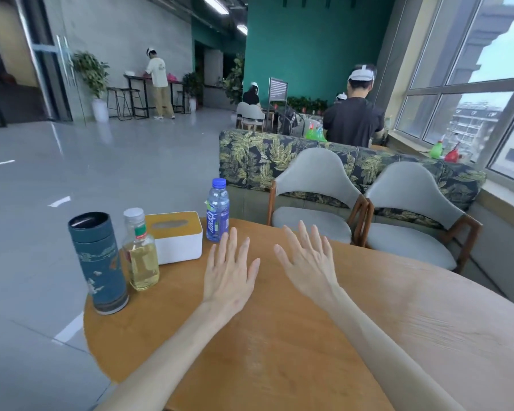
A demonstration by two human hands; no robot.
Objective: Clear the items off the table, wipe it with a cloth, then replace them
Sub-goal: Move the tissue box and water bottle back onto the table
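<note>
A round wooden table (279, 345) fills the lower middle of the head view. Along its left edge stand a dark blue cylindrical tin (100, 262), a clear bottle of yellow liquid (141, 256), a white tissue box with a yellow lid (178, 237) and a blue-capped drink bottle (217, 210). My left hand (230, 271) hovers over the table with straight, spread fingers, its fingertips just short of the blue-capped bottle. My right hand (307, 262) is held beside it, also flat and spread. Neither hand holds anything. No cloth is in view.
Two grey padded chairs (312, 185) (410, 200) stand at the table's far side, backed by a leaf-patterned sofa (250, 155). Windows run along the right. People stand and sit in the background. Grey floor stretches out on the left.
</note>
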